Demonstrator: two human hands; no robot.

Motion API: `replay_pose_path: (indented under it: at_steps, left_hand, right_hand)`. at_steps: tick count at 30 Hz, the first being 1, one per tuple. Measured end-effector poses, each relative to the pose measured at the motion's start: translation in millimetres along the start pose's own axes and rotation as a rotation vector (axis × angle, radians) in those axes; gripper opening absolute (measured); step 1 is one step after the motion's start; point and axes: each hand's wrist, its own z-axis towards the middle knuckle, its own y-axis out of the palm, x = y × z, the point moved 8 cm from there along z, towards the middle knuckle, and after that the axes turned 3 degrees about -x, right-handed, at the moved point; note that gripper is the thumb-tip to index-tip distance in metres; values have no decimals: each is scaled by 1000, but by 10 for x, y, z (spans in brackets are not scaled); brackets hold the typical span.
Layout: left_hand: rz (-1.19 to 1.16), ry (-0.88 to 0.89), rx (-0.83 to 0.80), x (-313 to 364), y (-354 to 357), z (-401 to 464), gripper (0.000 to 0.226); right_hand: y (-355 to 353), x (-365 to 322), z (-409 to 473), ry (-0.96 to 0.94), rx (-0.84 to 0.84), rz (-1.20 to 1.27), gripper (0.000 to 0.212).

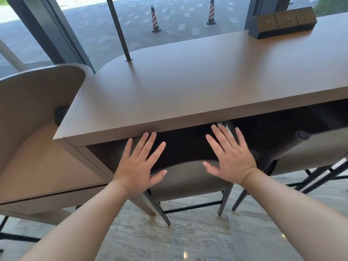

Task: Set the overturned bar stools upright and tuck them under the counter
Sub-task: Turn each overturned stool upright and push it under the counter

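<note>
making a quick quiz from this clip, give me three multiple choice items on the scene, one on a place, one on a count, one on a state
1. Where is the stool in front of the person?
A. lying on the floor
B. upright, its seat under the counter edge
C. on top of the counter

2. How many striped traffic cones stand outside the window?
A. one
B. two
C. four

3. How are the two hands?
A. both open with fingers spread
B. both clenched in fists
C. one gripping a stool leg

Answers:
1 B: its backrest stands upright below the counter edge, legs on the floor.
2 B: one cone and a second cone show on the pavement.
3 A: the left hand and right hand show straight, spread fingers over the backrest.
</note>
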Motion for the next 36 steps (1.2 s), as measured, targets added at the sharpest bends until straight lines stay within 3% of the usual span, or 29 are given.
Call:
replay_pose_path:
  at_steps: [8, 13, 22, 30, 36]
  left_hand:
    - [-87, -95, -123, 69, -111, -13, 80]
    - [-246, -221, -121, 33, -564, -69, 84]
    - [-367, -445, 108, 52, -1867, -548, 76]
    - [-668, -631, 362, 193, -2430, -1265, 57]
    - [-736, -781, 382, 178, -2607, -2103, 42]
  right_hand:
    - [21, -36, -14, 34, -258, 22, 80]
    - [-372, -242, 25, 61, -259, 162, 80]
    - [-1595, -569, 12, 55, -73, 521, 70]
    - [-1914, -863, -277, 171, -137, 1018, 58]
    - [-2036, -1660, -405, 143, -264, 1205, 59]
